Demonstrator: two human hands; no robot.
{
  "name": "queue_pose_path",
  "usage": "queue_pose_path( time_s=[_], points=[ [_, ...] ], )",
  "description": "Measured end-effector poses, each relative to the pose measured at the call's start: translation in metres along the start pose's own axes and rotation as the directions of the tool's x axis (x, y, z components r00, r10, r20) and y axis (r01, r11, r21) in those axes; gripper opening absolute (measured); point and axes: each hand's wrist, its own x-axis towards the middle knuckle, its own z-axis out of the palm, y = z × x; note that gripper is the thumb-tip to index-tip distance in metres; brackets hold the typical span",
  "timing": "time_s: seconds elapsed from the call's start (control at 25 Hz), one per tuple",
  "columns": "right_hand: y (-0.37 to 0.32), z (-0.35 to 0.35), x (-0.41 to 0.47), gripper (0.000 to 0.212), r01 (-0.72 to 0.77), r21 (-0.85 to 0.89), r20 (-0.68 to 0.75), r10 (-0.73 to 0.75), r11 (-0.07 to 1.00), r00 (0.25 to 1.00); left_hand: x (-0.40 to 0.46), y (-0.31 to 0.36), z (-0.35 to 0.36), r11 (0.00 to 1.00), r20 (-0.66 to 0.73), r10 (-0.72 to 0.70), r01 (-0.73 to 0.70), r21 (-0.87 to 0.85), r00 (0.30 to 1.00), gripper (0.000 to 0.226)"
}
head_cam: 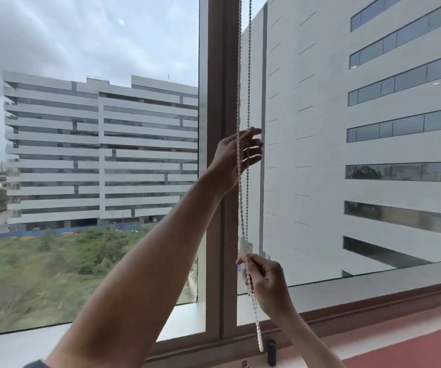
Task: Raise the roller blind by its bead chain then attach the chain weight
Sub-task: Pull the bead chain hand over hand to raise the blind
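**Two hands on a bead chain at a tall window**

Wide window (86, 155) filling the view, with pale office blocks, grey sky and a green plot beyond the glass. Brown vertical frame post (220, 181) dividing the panes, just behind both hands. Reddish-brown sill (399, 338) running along the bottom right. No blind fabric visible within the view.

White bead chain (248, 75) hanging as two strands from the top edge, just right of the post, down to a loose end (259, 338) dangling near the sill. Left hand (238, 155) raised high, fingers spread and fairly straight, reaching across the strands; grasping or merely touching, cannot tell. Right hand (265, 281) lower, fingers curled, pinching the chain just under a small pale connector (245, 247). Small dark cylinder, perhaps the chain weight (271, 353), standing upright on the sill beside the chain's end, apart from both hands
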Motion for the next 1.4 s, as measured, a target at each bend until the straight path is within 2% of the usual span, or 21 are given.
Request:
queue_pose_path(
  time_s=[0.12,0.24,0.28,0.36,0.52,0.56,0.68,0.72,0.8,0.88,1.08,1.2,1.4],
  points=[
    [0.001,0.0,0.003,0.031,-0.037,-0.019,0.049,0.038,0.999,0.998,0.025,0.024,0.015,0.998,-0.11,0.06,-0.058,0.017,0.992,0.021],
    [-0.016,-0.01,0.021,0.029,-0.011,-0.24,0.098,0.035,0.971,0.995,0.026,0.026,0.021,0.994,-0.211,0.113,-0.108,0.032,0.971,0.031],
    [-0.028,-0.014,0.033,0.024,0.004,-0.28,0.087,0.021,0.96,0.996,0.024,0.025,0.02,0.993,-0.199,0.117,-0.115,0.021,0.973,0.032],
    [-0.062,-0.023,0.07,0.013,0.038,-0.238,0.027,-0.033,0.97,0.999,0.021,0.024,0.018,0.992,-0.148,0.118,-0.124,-0.029,0.982,0.034],
    [-0.153,-0.031,0.164,0.032,0.229,-0.332,-0.119,-0.282,0.915,0.952,0.022,0.025,0.016,0.986,-0.09,0.143,-0.15,-0.074,0.986,0.038],
    [-0.176,-0.031,0.186,0.034,0.226,-0.275,-0.136,-0.271,0.934,0.953,0.022,0.025,0.016,0.985,-0.087,0.149,-0.156,-0.075,0.985,0.038],
    [-0.236,-0.028,0.233,0.03,0.21,0.078,-0.103,-0.201,0.975,0.974,0.024,0.023,0.016,0.983,-0.133,0.162,-0.171,-0.062,0.978,0.037],
    [-0.25,-0.026,0.243,0.029,0.22,0.118,-0.085,-0.211,0.968,0.974,0.024,0.023,0.015,0.983,-0.149,0.167,-0.177,-0.053,0.975,0.035],
    [-0.268,-0.022,0.256,0.026,0.235,0.092,-0.075,-0.229,0.968,0.971,0.025,0.024,0.013,0.981,-0.154,0.186,-0.193,-0.031,0.97,0.031],
    [-0.27,-0.016,0.26,0.024,0.252,0.063,-0.084,-0.247,0.966,0.965,0.026,0.023,0.009,0.977,-0.135,0.209,-0.212,-0.007,0.968,0.032],
    [-0.254,-0.012,0.258,0.023,0.363,0.123,-0.141,-0.346,0.924,0.928,0.024,0.017,0.0,0.971,-0.09,0.237,-0.233,0.057,0.967,0.029],
    [-0.245,-0.008,0.25,0.025,0.376,0.128,-0.131,-0.361,0.918,0.924,0.02,0.001,-0.012,0.957,-0.05,0.282,-0.277,0.085,0.958,0.031],
    [-0.194,0.002,0.223,0.026,0.361,0.082,-0.098,-0.353,0.929,0.931,-0.003,-0.045,-0.038,0.962,-0.035,0.26,-0.256,0.095,0.965,0.029]
  ],
)
